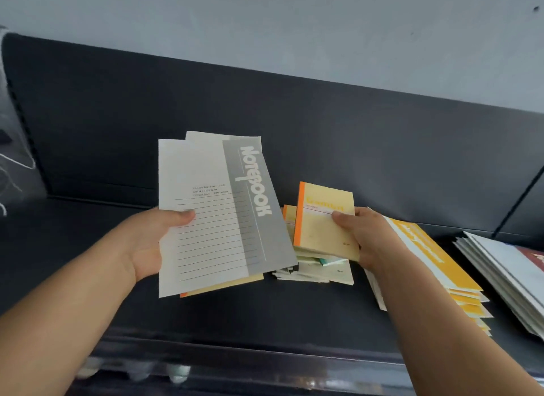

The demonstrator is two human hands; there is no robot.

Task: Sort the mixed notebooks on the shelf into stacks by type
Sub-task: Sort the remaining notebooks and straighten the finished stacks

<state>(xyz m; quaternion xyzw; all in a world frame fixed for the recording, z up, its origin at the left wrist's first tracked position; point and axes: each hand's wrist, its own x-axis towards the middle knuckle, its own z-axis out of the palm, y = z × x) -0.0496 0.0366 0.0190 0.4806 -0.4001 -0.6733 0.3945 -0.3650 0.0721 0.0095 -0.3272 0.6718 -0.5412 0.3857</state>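
As the left hand (147, 242) grips notebooks (212, 219), the right hand (371, 236) pinches a yellow notebook (323, 227).

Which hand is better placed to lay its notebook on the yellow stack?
Right, probably: the right hand grips the small yellow notebook beside the yellow stack; the left hand holds grey notebooks farther away.

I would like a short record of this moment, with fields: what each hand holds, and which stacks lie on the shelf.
Left hand: grips several notebooks, a grey-and-white notebook on top
Right hand: pinches a small cream notebook with an orange spine
Below the small notebook: mixed pile on the dark shelf
Further right: yellow stack, then white stack at the frame edge
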